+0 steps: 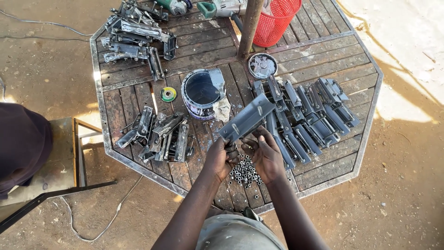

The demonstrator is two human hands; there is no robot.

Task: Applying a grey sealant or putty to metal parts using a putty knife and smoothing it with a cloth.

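Both hands held one metal bracket (pixel 246 117) above the table's near edge: the left hand (pixel 219 159) clamped on its lower end, the right hand (pixel 267 155) closed around it beside. Loose nuts (pixel 243 171) lay just below. By the look of it, the rows of brackets (pixel 305 115) toward the right edge were finished, while the piles (pixel 157 134) on the left remained.
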